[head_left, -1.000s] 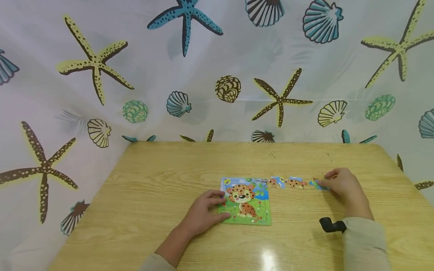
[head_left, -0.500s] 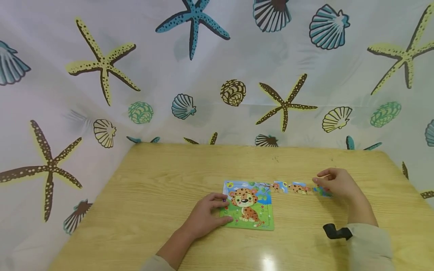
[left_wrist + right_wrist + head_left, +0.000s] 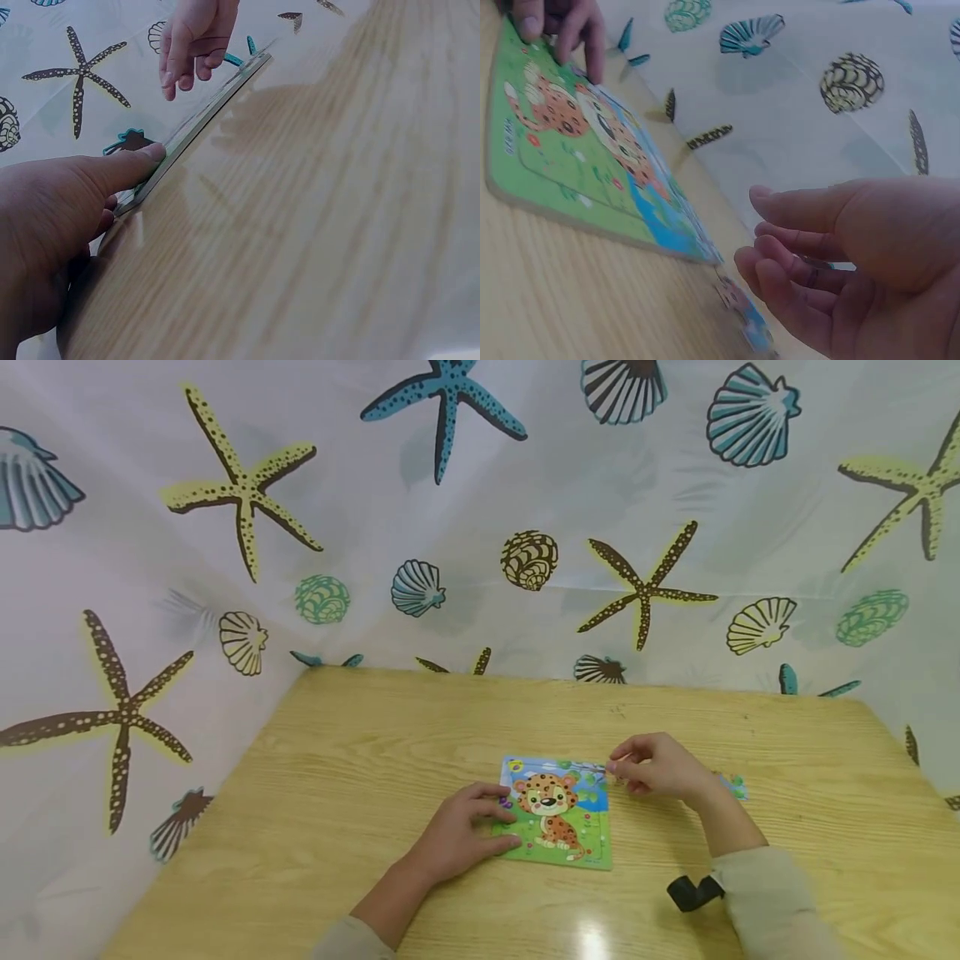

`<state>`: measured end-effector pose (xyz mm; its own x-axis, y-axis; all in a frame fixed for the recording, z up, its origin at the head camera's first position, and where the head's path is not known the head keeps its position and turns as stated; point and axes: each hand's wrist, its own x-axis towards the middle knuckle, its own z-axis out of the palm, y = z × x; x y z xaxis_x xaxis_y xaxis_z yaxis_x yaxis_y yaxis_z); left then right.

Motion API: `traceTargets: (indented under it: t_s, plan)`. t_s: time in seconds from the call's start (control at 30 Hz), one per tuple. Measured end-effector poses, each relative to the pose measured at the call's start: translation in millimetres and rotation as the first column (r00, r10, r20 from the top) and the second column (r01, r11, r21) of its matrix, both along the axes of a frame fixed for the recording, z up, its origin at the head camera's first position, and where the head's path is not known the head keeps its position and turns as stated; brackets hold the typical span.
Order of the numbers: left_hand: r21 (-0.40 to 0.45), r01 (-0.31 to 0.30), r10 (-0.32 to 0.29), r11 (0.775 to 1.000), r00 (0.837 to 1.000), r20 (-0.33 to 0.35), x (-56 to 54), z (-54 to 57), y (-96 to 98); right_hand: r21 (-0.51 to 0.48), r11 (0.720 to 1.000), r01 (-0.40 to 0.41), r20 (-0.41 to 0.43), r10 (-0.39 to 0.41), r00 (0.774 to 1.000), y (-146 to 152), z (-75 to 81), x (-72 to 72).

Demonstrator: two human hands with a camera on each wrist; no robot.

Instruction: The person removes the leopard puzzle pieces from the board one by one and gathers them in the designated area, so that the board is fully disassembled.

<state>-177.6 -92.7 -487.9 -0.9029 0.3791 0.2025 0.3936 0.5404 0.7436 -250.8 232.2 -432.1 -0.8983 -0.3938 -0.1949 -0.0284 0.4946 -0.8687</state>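
Sitting, spotted leopard (image 3: 548, 803) on green-blue puzzle (image 3: 584, 820)

Text check: no wording, brand or number can be read with certainty. One line of small print (image 3: 508, 137) stands on the puzzle board (image 3: 555, 822). In the right wrist view it sits at the board's 9 o'clock edge, pale on green and turned on its side; blur prevents a firm reading of its characters. In the head view the board also bears a yellow mark (image 3: 516, 766) between 10 and 11 o'clock, too small to identify. In the left wrist view the board appears nearly edge-on, its face unreadable.
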Motion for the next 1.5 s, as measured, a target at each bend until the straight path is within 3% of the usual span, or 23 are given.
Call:
traceTargets:
  t_s: [0.27, 0.5, 0.83, 1.2, 1.5]
  plan:
    - [-0.003, 0.007, -0.007, 1.000, 1.000, 0.002, -2.7, -2.5, 0.3, 0.002, 0.990, -0.140, 0.019, 0.140, 0.990, -52.9, -1.1, 7.0]
    - [-0.013, 0.014, -0.013, 1.000, 1.000, 0.004, -1.4, 1.2, -0.9, -0.016, 0.986, -0.164, 0.033, 0.164, 0.986, -85.4, -8.0, 14.9]
    - [-0.017, 0.022, -0.022, 1.000, 1.000, -0.009, 0.2, 2.8, -0.8, 0.109, 0.990, -0.087, -0.016, 0.090, 0.996, -112.2, -11.6, 24.8]
    - [-0.029, 0.013, -0.014, 0.999, 1.000, -0.018, -0.2, 2.8, -2.5, -0.080, 0.996, -0.042, 0.079, 0.049, 0.996, -112.0, -12.9, 22.7]
    - [-0.051, 0.029, -0.031, 0.998, 0.999, -0.043, 0.5, 6.9, -1.0, -0.101, 0.995, -0.025, 0.077, 0.032, 0.997, -107.2, -13.8, 22.4]
